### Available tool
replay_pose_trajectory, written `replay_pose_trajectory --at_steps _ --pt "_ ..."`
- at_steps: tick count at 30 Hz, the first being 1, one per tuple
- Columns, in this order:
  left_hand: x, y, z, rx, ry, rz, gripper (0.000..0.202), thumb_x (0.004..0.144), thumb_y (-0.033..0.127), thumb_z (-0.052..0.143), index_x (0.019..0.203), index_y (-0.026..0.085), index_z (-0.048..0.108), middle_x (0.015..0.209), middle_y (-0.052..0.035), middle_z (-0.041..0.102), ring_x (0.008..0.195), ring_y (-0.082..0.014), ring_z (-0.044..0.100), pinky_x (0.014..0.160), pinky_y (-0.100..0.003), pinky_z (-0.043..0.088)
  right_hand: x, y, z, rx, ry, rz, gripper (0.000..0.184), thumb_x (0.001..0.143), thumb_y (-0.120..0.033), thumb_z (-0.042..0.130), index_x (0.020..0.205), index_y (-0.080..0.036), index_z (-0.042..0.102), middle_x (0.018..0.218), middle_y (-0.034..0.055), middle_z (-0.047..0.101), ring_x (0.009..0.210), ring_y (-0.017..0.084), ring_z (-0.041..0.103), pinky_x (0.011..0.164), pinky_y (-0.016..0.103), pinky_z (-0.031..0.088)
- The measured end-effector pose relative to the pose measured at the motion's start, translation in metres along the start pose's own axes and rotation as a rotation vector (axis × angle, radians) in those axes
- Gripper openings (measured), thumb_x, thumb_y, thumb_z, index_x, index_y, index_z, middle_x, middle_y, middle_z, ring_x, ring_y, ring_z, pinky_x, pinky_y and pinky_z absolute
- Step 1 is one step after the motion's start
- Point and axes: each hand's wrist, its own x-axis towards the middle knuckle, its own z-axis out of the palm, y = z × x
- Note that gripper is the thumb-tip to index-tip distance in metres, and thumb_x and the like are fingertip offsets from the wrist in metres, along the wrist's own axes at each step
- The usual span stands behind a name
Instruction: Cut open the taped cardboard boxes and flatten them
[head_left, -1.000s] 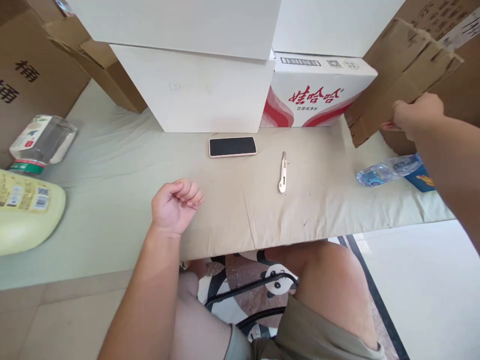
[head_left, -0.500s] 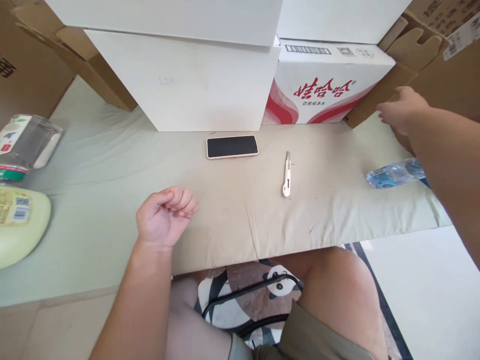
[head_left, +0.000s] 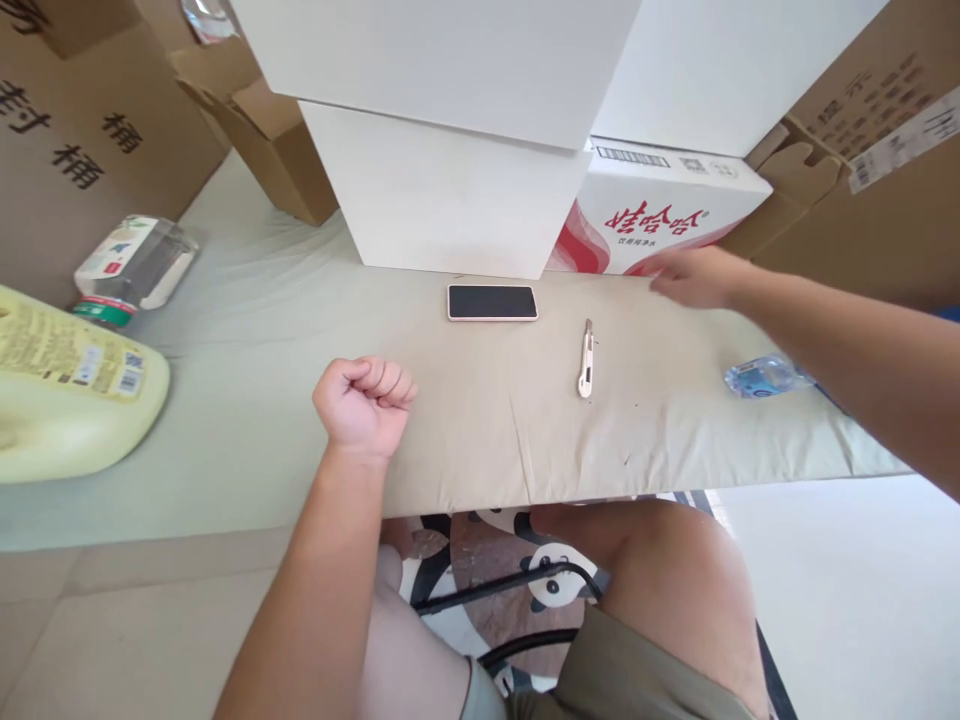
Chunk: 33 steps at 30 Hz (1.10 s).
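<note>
My left hand (head_left: 366, 408) is curled into a loose fist, palm side up, over the cloth-covered surface (head_left: 480, 430); nothing shows inside it. Reaching in from the right, my right hand (head_left: 696, 278) hovers in front of a white carton with red print (head_left: 652, 205), its fingers loosely extended and nothing seen in them. Between the hands lie a phone (head_left: 493, 303) with a dark screen and a white utility knife (head_left: 586, 362), a bit of its blade showing. A clear plastic water bottle (head_left: 765, 376) lies below my right forearm, which partly hides it.
Large white boxes (head_left: 450, 190) are stacked at the back. Brown cardboard boxes (head_left: 900, 210) stand at the right, and an open one (head_left: 281, 150) at the left. A clear jar with a green lid (head_left: 142, 265) and a pale yellow jug (head_left: 82, 390) lie at left.
My right hand has moved left, from beside the brown box to in front of the red-printed carton. My left hand stays in a fist, a little further right in view. The view has turned left.
</note>
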Motion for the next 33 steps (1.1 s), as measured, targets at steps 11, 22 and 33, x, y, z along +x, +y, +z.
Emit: replay_pose_trajectory --at_steps 11,22,33 --pt "-0.006 0.027 -0.023 -0.179 0.083 0.075 0.042 0.076 0.020 0.047 0.055 0.021 0.010 0.055 0.0043 0.006 0.041 -0.0090 0.017 0.041 -0.025 0.023 -0.030 -0.263 0.010 -0.259 -0.235 -0.767 0.050 0.101 -0.033 0.042 0.148 -0.029 0.059 0.136 0.0113 0.072 0.121 0.035 0.069 0.089 0.043 0.053" --pt "-0.003 0.062 -0.055 -0.416 0.076 -0.005 0.041 0.084 0.020 0.036 0.053 0.021 0.008 0.054 0.0040 0.002 0.043 -0.0098 0.012 0.044 -0.026 0.020 0.094 -0.442 -0.024 0.132 0.178 -0.645 0.042 0.097 -0.018 0.056 0.137 -0.015 0.068 0.146 0.0143 0.063 0.137 0.035 0.061 0.121 0.049 0.049" --pt "-0.001 0.068 -0.064 -0.472 0.064 -0.027 0.048 0.093 0.023 0.036 0.054 0.021 0.008 0.055 0.0040 0.003 0.044 -0.0091 0.012 0.045 -0.026 0.019 0.099 -0.474 -0.042 0.322 0.191 -0.595 0.052 0.101 -0.019 0.051 0.150 0.000 0.052 0.163 0.0163 0.049 0.153 0.026 0.045 0.129 0.035 0.033"
